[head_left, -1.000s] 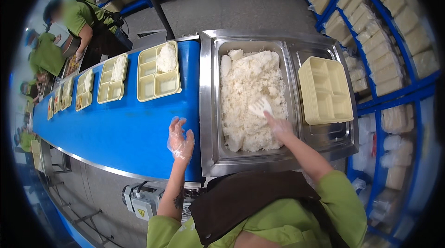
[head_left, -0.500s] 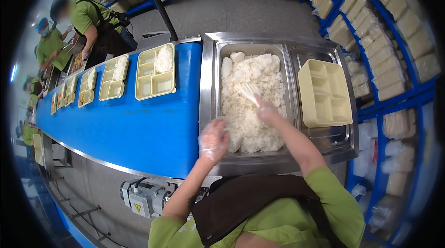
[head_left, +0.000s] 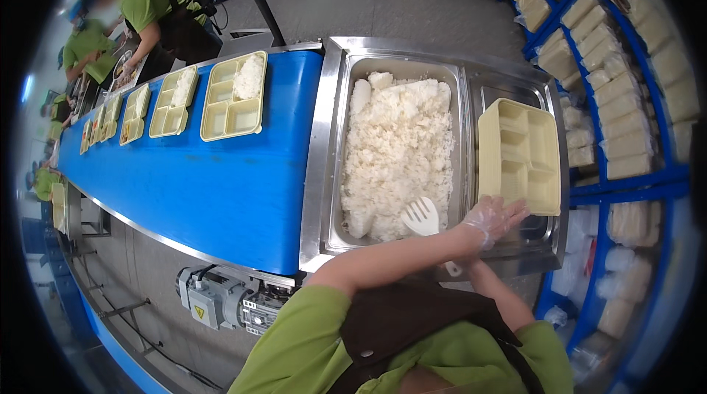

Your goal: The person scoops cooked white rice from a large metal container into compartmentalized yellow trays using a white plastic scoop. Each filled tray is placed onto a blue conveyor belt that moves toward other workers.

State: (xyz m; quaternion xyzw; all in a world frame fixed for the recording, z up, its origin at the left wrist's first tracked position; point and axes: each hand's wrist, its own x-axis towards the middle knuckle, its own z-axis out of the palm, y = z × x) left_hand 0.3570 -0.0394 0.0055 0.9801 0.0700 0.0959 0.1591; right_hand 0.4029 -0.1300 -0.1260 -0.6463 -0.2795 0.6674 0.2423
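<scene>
My left hand [head_left: 497, 219], in a clear glove, reaches across my body to the near edge of a stack of pale yellow compartment trays [head_left: 548, 173]. Its fingers are stretched out against that edge. A white slotted rice paddle [head_left: 424, 216] lies over the near edge of the rice, its handle passing beneath my left forearm. My right hand is hidden behind that forearm; only my right forearm [head_left: 504, 294] shows, close to the paddle's handle. Cooked white rice [head_left: 398, 147] fills a deep steel pan [head_left: 463, 151], heaped higher at the far end.
On the blue conveyor belt [head_left: 221, 195] at left stands a row of several trays, the nearest tray [head_left: 217, 103] with rice in one compartment. Co-workers in green [head_left: 151, 7] stand farther along the belt. A motor [head_left: 213, 298] sits below it. Blue shelves [head_left: 648, 194] with wrapped stacks line the right.
My left hand has swung from the pan's left edge across to the tray stack. The paddle has come back from mid-pan to the near edge, and the nearest tray has shifted left.
</scene>
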